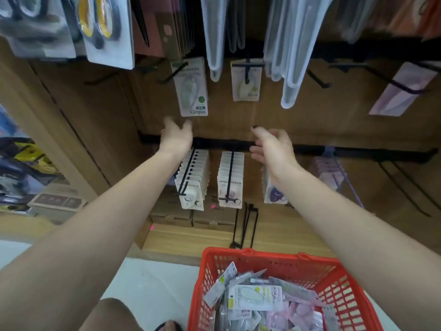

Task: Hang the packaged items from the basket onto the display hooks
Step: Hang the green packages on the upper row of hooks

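- Packaged items (254, 298) lie heaped in the red basket (267, 261) on the floor, bottom edge of view; none in either hand.
- Left hand (177, 137): fingers spread, blurred, holding nothing, raised just below a green Campus pack (192, 91) hanging on an upper hook.
- Right hand (272, 145): fingers loosely curled, holding nothing, in front of the black rail (222, 143).
- Two full hooks of white packs (193, 177) hang under the rail, between the forearms.

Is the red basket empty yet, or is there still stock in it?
Not empty. The red basket still holds a loose pile of packaged items; both hands are up at the hooks, holding nothing.
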Tool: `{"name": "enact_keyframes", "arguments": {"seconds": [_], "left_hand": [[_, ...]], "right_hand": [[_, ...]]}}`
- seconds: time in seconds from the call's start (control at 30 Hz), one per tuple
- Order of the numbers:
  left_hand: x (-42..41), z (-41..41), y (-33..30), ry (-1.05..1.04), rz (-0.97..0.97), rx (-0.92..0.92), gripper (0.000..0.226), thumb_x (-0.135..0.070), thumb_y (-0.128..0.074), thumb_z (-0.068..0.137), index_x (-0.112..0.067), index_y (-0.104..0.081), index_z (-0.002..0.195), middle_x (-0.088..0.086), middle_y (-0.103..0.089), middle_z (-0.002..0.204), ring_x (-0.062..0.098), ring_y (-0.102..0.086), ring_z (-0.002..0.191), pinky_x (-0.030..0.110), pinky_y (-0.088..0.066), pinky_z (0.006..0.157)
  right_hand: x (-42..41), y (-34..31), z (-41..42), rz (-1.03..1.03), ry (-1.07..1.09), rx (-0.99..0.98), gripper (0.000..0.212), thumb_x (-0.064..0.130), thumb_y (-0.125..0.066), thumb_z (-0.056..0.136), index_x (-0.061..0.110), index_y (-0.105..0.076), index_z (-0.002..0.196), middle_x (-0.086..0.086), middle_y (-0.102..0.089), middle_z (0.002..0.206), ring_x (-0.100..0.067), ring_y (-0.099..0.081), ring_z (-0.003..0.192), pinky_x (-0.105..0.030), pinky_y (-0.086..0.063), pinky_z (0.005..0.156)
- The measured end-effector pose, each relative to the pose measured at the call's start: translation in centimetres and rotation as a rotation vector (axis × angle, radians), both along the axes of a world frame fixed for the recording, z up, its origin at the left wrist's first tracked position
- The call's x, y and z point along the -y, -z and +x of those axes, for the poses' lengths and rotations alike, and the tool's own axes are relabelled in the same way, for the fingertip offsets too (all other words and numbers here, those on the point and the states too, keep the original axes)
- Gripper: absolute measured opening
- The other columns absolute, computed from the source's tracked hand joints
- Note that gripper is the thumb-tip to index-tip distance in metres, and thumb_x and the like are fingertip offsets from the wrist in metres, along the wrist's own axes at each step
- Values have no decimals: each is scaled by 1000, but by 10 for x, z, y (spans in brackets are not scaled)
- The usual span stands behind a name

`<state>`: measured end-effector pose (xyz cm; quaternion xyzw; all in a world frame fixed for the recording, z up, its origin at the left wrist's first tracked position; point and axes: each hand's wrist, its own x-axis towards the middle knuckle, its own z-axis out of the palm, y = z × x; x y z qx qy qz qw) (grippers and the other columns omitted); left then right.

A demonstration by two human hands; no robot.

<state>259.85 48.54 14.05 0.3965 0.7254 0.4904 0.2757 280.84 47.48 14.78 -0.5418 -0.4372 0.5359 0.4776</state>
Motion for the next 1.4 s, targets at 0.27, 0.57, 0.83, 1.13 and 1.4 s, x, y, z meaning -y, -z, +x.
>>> {"name": "enact_keyframes", "arguments": {"seconds": [0.27,0.57,0.83,1.13,1.4], "left_hand": [[142,120,118,425,117,-287,6,-12,-55,103,-15,-53,107,-4,-58,89,3,-55,76,18,-42,68],[205,147,272,979,-644,-627,38,-25,-60,103,-10,-49,137,12,-60,127,34,-63,112,40,-52,91],[232,162,327,1147,-765,-627,77,-32,-66,101,-17,-26,164,11,-35,166,28,-42,148,34,-39,113],[246,182,362,1296,-753,-624,110,-41,-77,93,-16,1,167,7,0,176,30,-22,158,43,-32,124],[233,192,365,1253,-804,-623,106,-39,-80,90,-15,-9,166,11,-11,173,32,-31,154,45,-39,119]], "right_hand": [[114,119,66,174,210,161,12,12,-65,94,17,-56,99,-4,-58,87,-12,-53,73,-20,-45,68],[189,291,146,-315,-275,671,26,14,-67,93,10,-60,118,-3,-64,95,-22,-60,84,-30,-46,68],[221,360,196,-569,-570,1097,67,27,-60,90,25,-42,154,-8,-47,154,-33,-47,139,-40,-44,111],[224,375,217,-545,-806,1237,86,11,-66,89,26,-24,163,-2,-20,167,-37,-20,152,-46,-29,124],[229,377,224,-452,-765,1250,64,12,-70,89,25,-46,148,-6,-42,144,-34,-43,134,-46,-46,109]]}}
